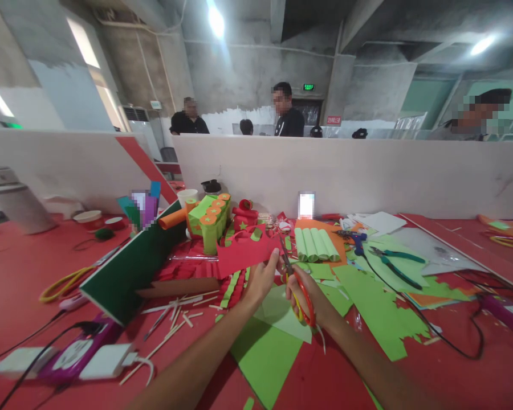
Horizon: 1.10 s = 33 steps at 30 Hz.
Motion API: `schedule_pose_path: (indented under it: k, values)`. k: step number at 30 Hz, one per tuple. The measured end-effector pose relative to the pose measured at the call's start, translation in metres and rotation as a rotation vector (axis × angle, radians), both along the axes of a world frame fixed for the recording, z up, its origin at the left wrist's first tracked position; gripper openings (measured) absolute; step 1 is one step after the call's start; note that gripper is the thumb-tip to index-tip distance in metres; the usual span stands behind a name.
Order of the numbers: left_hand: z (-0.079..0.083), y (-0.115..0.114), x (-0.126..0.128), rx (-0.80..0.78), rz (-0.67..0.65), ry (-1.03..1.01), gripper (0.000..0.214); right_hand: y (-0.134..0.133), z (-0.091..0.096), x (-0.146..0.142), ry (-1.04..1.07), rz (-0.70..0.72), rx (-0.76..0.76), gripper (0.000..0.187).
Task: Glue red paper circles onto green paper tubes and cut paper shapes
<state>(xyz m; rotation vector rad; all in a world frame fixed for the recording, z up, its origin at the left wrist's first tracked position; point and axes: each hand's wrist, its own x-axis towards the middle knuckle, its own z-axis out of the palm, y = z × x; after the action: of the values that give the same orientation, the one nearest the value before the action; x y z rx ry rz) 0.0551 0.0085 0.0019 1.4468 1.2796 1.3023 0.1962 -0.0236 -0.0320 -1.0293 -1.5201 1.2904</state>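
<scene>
My left hand (264, 277) is closed on a sheet of red paper (243, 254), its thumb on top near the right edge. The paper's upper edge is cut unevenly. In my right hand (305, 293) are scissors (306, 302) with red and yellow handles. Their blades point up and away, beside the paper's right edge; whether they touch it I cannot tell. Under both hands lie green paper sheets (267, 356). Beyond them stand several rolled light-green paper tubes (316, 245) and, to the left, a green and orange paper model (209, 216).
Pliers (399, 265) and a blue glue gun (358, 242) with a trailing cord lie at right. A dark green board (132, 273) leans at left, near loose sticks (175, 322) and a purple power strip (79, 350). A white partition (346, 176) runs behind; people are beyond it.
</scene>
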Motion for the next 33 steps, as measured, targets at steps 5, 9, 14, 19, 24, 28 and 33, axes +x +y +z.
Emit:
schedule_pose_path:
  k: [5,9,14,19,24,28,33]
  values:
    - [0.000,0.000,0.000,0.004,0.018,-0.001,0.056,0.000,-0.001,0.001,0.000,-0.007,0.031,0.052]
    - [-0.001,0.001,0.000,0.003,0.012,-0.018,0.055,0.001,-0.002,0.001,0.001,-0.017,0.023,0.049]
    - [-0.003,0.004,0.000,-0.010,-0.001,-0.060,0.056,0.001,-0.002,0.001,-0.006,-0.027,0.009,0.048]
    - [-0.006,0.006,-0.001,-0.044,-0.028,-0.102,0.055,0.001,0.001,0.002,-0.027,-0.017,0.028,0.046]
    - [-0.004,0.006,-0.002,-0.066,-0.049,-0.138,0.055,0.002,0.004,0.007,-0.066,-0.041,0.022,0.048]
    - [-0.003,0.008,-0.003,-0.069,-0.086,-0.151,0.055,0.004,0.007,0.012,-0.079,-0.028,0.029,0.047]
    - [-0.005,0.011,-0.005,-0.058,-0.106,-0.148,0.055,0.004,0.010,0.015,-0.092,-0.041,0.019,0.049]
